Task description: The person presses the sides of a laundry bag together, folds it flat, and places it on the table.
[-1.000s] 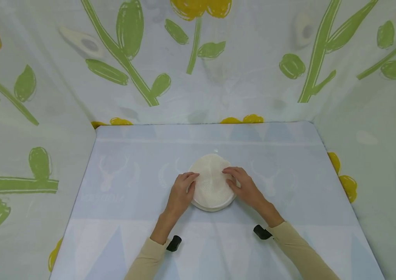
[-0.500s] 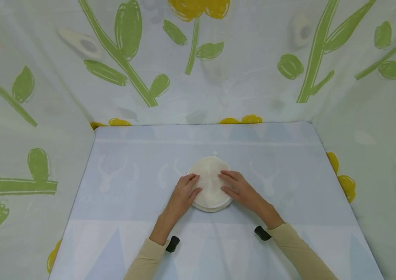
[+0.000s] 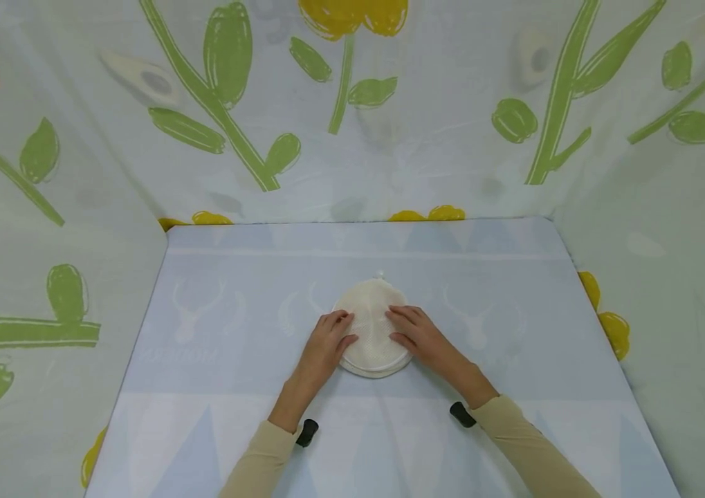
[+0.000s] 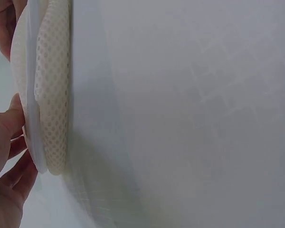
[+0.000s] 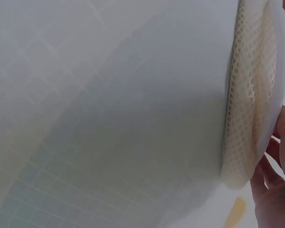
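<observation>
A round, flat, off-white mesh laundry bag (image 3: 372, 332) with a smooth white band around its edge lies on the table in the head view. My left hand (image 3: 325, 344) rests on its left side, thumb and fingertips on the top face near the rim. On the opposite side, my right hand (image 3: 425, 342) touches the top with its fingers spread. Both wrist views show the bag edge-on, with two puffed mesh layers. Thumb and fingers of the left hand (image 4: 4, 156) lie against the upper layer, and those of the right hand (image 5: 278, 175) do likewise.
Beneath the bag is a table (image 3: 215, 373) covered in pale blue and white printed cloth. Curtains (image 3: 427, 159) with green leaves and yellow flowers hang along the back and both sides. A small black wrist device (image 3: 307, 433) sits by the left sleeve, another (image 3: 462, 415) by the right.
My right hand has slid inward from the bag's right edge onto its top, and its fingers have spread. The left hand's thumb has moved slightly inward. The bag stays nearly in place.
</observation>
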Motion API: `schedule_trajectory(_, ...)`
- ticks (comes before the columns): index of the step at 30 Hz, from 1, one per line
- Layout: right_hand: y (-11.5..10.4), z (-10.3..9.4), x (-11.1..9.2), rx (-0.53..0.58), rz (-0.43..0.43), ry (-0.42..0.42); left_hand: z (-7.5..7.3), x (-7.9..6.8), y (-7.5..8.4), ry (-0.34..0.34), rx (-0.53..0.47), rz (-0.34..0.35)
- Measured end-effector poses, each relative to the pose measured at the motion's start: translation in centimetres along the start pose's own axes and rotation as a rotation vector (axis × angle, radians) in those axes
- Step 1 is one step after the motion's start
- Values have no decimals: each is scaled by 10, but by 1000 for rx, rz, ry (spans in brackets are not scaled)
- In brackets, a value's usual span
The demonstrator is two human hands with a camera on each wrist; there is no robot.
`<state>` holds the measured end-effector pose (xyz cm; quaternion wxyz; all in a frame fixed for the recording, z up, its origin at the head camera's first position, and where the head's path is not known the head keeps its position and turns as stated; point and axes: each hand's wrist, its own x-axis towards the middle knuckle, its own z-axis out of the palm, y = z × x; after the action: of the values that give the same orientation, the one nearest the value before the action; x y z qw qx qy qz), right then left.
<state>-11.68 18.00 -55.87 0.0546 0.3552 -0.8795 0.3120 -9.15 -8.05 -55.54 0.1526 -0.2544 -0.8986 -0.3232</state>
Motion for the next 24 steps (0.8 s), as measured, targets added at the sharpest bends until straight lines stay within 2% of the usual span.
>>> schedule_trajectory(6,2,4,3,-50,-44,31,4,-1,-5,3,9,5)
schedule_trajectory(9,2,3,3,-55,-29,13,4,-1,-7,2,-9,2)
schedule_trajectory(14,2,-4,2,0,9,-23,1,0,-8,-9,-50,-9)
schedule_trajectory(20,5,-11,2,22,-61,60,-8,3,-4,-42,-66,-28)
schedule_trajectory(24,5,-19,5,52,-32,102,-14,6,-2,0,-80,-17)
